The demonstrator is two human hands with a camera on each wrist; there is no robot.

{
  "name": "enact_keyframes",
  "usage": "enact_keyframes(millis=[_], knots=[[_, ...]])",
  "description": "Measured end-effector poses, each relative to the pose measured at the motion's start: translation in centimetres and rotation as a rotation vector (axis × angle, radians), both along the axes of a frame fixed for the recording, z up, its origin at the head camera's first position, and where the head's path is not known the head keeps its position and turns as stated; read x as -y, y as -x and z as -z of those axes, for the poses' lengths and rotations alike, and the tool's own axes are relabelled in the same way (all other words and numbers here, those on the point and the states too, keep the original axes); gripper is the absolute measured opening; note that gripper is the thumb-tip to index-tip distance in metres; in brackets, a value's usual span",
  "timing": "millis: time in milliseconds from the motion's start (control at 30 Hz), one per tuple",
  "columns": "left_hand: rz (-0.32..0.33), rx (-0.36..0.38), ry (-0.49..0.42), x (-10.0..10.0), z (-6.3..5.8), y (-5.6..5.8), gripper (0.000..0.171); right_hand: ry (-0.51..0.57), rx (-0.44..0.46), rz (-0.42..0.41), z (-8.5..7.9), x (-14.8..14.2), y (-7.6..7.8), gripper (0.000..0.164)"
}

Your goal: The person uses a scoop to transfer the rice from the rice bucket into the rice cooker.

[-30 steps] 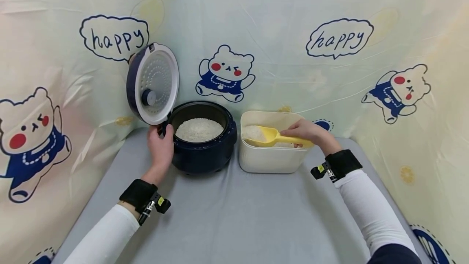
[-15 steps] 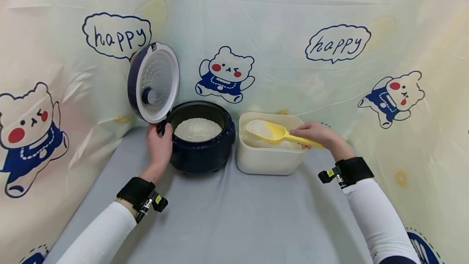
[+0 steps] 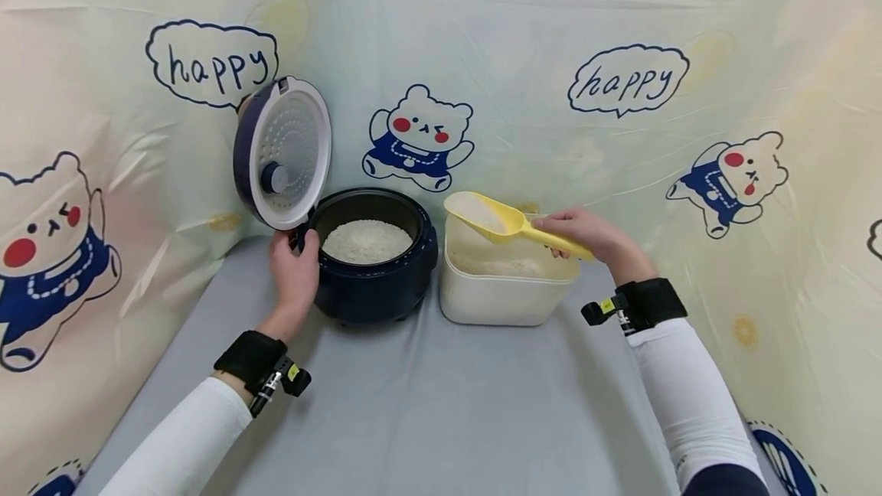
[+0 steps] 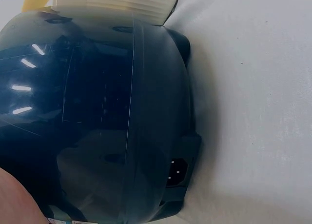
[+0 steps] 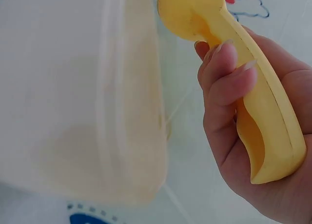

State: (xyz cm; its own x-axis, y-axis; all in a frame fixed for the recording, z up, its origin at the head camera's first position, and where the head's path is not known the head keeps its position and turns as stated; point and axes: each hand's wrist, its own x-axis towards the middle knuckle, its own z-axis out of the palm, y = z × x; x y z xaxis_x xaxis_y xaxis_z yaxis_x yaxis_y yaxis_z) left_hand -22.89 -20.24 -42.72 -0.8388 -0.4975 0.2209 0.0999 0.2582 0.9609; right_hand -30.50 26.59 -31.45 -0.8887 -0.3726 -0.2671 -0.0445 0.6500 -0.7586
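Note:
A dark blue rice cooker (image 3: pixel 375 297) holds a mound of white rice (image 3: pixel 367 242), its lid (image 3: pixel 292 151) tipped up on the left. My left hand (image 3: pixel 295 274) grips the cooker by the lid hinge, thumb on the near side. In the left wrist view, the cooker's glossy side (image 4: pixel 92 87) and power socket (image 4: pixel 177 172) fill much of the frame. My right hand (image 3: pixel 586 234) holds a yellow scoop (image 3: pixel 511 222) by its handle, fingers wrapped round it in the right wrist view. Heaped with rice, the scoop is above the cream container (image 3: pixel 492 303), where more rice lies.
Cooker and container stand side by side at the back of a grey cloth-covered table (image 3: pixel 413 404). Behind and beside them hangs a pale curtain (image 3: pixel 524 37) printed with bears and "happy" bubbles.
My right hand has raised the scoop, now loaded with rice, from inside the container to above its rim. My left hand stays at the cooker's hinge.

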Motion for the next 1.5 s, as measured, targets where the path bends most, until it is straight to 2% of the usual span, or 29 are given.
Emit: enact_keyframes(millis=[267,467,700,900,1100,1233,1500], knots=[[-0.031,0.017,0.024,0.2,0.4,0.3,0.051,-0.057,-0.043,-0.083,-2.3,4.7,0.4,0.045],[-0.022,0.003,0.007,0.3,0.2,0.3,0.051,-0.091,-0.028,-0.134,-3.9,8.5,0.8,0.044],[-0.021,-0.001,-0.003,0.1,0.1,0.3,0.051,-0.117,-0.036,-0.177,-5.4,12.1,0.9,0.033],[-0.025,-0.011,0.011,0.1,0.0,0.2,0.050,-0.156,-0.041,-0.192,-6.1,14.1,0.5,0.027],[-0.017,-0.034,0.008,0.2,-0.1,0.3,0.048,-0.174,-0.103,-0.244,-7.1,15.5,-0.4,0.025],[-0.024,-0.034,0.005,0.2,-0.2,0.4,0.049,-0.211,-0.131,-0.251,-7.6,16.5,-0.9,0.025],[-0.016,-0.023,-0.009,0.2,-0.1,0.2,0.051,-0.230,-0.147,-0.247,-6.9,18.4,-1.1,0.021]])
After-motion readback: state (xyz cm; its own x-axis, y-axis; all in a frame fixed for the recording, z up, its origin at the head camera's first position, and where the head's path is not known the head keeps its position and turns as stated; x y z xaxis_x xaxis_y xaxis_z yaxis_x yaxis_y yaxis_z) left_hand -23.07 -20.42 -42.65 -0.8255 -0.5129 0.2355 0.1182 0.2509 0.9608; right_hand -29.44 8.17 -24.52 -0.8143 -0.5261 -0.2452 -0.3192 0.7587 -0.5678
